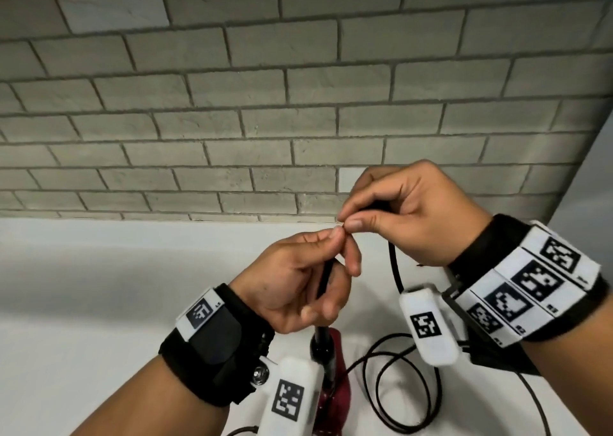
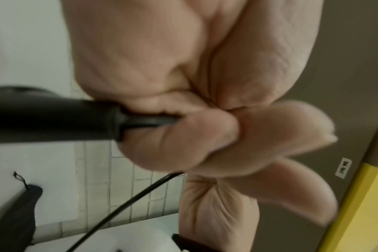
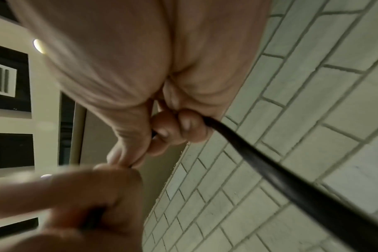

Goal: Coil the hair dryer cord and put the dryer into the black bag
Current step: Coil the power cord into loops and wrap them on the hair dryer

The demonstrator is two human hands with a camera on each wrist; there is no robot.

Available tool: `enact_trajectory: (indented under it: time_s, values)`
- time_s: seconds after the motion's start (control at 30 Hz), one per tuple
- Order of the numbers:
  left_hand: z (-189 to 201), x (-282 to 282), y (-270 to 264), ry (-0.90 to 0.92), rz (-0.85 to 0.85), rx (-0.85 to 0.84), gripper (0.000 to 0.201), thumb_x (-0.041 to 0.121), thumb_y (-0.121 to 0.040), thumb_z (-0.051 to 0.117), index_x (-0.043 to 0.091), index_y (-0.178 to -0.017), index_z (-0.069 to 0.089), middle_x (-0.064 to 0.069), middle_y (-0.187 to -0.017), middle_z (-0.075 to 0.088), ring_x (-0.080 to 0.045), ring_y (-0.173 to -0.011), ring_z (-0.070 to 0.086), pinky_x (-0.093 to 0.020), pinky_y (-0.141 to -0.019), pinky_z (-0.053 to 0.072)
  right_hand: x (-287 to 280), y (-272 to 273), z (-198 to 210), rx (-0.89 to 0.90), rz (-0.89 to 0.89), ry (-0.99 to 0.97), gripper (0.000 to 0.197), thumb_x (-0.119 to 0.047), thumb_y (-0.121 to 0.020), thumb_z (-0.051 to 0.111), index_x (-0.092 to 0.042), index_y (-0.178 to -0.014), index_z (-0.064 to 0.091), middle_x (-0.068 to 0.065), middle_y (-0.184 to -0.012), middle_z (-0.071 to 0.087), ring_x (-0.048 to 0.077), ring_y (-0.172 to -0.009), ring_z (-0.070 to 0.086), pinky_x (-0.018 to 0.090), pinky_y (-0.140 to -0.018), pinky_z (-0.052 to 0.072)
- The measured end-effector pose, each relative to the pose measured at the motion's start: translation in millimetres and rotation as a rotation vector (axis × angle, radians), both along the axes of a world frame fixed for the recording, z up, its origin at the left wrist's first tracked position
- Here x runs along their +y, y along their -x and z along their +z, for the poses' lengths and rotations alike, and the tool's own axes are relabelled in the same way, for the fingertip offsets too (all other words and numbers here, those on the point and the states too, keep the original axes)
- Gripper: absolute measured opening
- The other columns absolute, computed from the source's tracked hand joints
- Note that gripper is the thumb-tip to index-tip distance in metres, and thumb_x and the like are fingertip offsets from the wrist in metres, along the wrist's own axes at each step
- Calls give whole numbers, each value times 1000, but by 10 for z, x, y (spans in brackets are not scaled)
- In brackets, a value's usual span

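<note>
Black cord [image 1: 394, 269] — thin, looping — pinched by both hands.

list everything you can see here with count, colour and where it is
hair dryer: one, dark red body with a black handle, hanging below the left hand over the white surface
cord: one, black, held between both hands, the rest looped on the surface below the right wrist
black bag: one, black, lying on the white surface, seen low in the left wrist view
white surface: one, white, under the hands
brick wall: one, grey, behind the surface
wrist bands: two, black with white coded tags, one on each wrist
left hand: one, grips the cord where it leaves the dryer handle
right hand: one, pinches the cord at the fingertips
</note>
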State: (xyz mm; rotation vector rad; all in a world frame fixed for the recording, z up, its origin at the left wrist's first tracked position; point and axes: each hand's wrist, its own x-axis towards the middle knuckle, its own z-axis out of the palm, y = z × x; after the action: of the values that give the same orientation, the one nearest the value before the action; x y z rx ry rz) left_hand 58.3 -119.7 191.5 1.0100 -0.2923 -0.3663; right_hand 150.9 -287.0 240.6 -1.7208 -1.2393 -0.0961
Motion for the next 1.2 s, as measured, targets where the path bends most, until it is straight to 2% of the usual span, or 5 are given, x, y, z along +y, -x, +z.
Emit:
enact_trajectory:
  time_s: [0.37,0.67,0.87,1.07,1.2]
  values:
    - [136,-49,-98,173,320,50,48,43,-95,37,13,-128,54,-2,-86,76,-8,-35,51,-16,-33,32,239,323,-908,-120,-332,38,23,-15,-89,49,-18,-96,70,-10,-68,65,10,-66,62,7,-61,42]
    - [145,39,-278,119,713,10,45,41,-100,36,10,-131,50,-10,-114,71,-32,-105,68,-45,-98,47,117,575,-755,-155,-310,315,33,-34,-93,45,-26,-63,36,-11,-52,40,9,-48,40,26,-50,32]
    - [-61,-184,-178,-623,660,-288,38,40,-94,49,17,-77,74,-1,-73,71,-19,-61,66,-31,-55,50,-11,531,-198,-236,-308,374,16,-31,-86,60,-23,-72,59,-9,-64,63,6,-62,56,16,-62,45]
    - [20,-146,-77,-542,387,-292,75,55,-94,38,-14,-63,44,-9,-43,39,-16,-35,24,-25,-41,18,-86,366,145,-550,-341,583,34,-51,-89,43,-27,-78,63,-9,-74,52,12,-70,55,30,-59,40]
    - [110,-134,-8,-398,215,-259,69,47,-94,37,-17,-69,41,-3,-40,33,-10,-37,17,-26,-40,10,-88,199,180,-142,-79,443,48,-43,-87,49,-9,-54,42,2,-49,39,19,-47,37,38,-48,34]
